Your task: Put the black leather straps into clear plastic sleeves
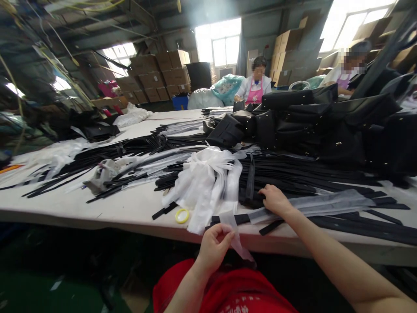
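Note:
My left hand (213, 245) is below the table's front edge, its fingers pinched on the end of a clear plastic sleeve (233, 226) that hangs over the edge. My right hand (275, 199) rests on the table with fingers curled down on a black strap (247, 217) partly wrapped in clear plastic. Beside it lies a heap of black straps (293, 176) and a bunch of loose white plastic sleeves (203, 182). A small yellow ring (181, 215) lies near the edge.
The long white table (124, 208) carries more black straps (130, 152) at left and a pile of black bags (309, 126) at right. Two people sit at the far end. Cardboard boxes (156, 74) are stacked behind.

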{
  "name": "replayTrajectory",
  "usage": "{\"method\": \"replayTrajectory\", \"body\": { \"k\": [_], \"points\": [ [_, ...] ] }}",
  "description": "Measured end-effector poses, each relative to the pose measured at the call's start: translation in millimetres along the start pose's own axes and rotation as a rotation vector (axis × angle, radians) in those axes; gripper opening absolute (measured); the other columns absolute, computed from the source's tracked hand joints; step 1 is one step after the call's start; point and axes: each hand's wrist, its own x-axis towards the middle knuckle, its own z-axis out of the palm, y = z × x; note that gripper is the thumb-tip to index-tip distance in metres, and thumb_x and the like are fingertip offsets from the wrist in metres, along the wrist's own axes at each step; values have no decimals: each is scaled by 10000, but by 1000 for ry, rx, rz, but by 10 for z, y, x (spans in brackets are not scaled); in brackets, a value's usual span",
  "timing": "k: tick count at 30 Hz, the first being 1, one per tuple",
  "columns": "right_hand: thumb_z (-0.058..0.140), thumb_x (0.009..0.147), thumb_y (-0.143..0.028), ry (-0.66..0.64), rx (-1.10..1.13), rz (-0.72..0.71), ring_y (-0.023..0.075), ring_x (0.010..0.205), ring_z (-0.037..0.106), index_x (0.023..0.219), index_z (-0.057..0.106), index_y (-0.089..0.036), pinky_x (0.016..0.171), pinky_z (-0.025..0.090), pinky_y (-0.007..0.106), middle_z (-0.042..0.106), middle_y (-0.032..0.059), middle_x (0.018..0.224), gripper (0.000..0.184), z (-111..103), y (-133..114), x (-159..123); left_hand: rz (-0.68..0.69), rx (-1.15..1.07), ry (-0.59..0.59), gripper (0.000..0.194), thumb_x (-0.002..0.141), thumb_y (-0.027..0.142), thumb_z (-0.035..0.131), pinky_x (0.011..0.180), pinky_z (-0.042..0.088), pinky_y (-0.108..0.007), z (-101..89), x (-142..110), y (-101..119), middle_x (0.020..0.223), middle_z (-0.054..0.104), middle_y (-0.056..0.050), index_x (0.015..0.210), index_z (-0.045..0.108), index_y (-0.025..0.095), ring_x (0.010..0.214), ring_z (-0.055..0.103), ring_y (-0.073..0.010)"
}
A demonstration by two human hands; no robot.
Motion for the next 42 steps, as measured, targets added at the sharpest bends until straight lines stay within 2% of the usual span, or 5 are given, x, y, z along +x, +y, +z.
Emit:
{"method": "replayTrajectory", "body": {
  "k": [11, 18, 26, 35, 42],
  "points": [
    [395, 784, -133, 357, 201, 111, 234, 1014, 602, 1004, 645, -162, 942, 449, 372, 662, 111, 1073, 334, -587, 355, 274, 102, 184, -38, 192, 825, 331, 682, 731, 532, -287, -7, 19, 121, 757, 699, -57, 754, 689, 152, 739, 646, -188],
    [527, 865, -223, 402, 761, -400, 205, 1123, 570, 773, 638, -228, 1037, 387, 379, 658, 24, 1162, 144, -974, -453, -228, 479, 440, -177, 44, 762, 223, 749, 1111, 361, -429, 206, 203, 695, 1465, 478, -109, 743, 749, 184, 1321, 464, -329],
    [585, 808, -228, 577, 399, -252, 283, 1216, 522, 1176, 650, -223, 1076, 374, 458, 583, 95, 1313, 374, -845, -413, -473, 246, 352, -451, 141, 821, 291, 688, 703, 487, -250, 291, 170, 395, 795, 705, -49, 798, 748, 165, 745, 637, -182],
    [537, 851, -638, -413, 1050, -34, 195, 743, 640, 951, 749, -146, 646, 511, 292, 719, 71, 838, 545, 124, -879, -954, 247, 418, -392, 193, 867, 304, 648, 785, 504, -286, 10, -68, 77, 797, 710, -50, 741, 726, 181, 791, 656, -197],
    [611, 874, -556, -8, 1109, -15, 140, 635, 599, 1005, 740, -184, 635, 498, 268, 679, 26, 729, 415, -33, -818, -821, 258, 462, -178, 112, 779, 265, 738, 926, 500, -331, -154, -157, 67, 1100, 690, -92, 700, 709, 191, 1004, 656, -220]
  ]
}}
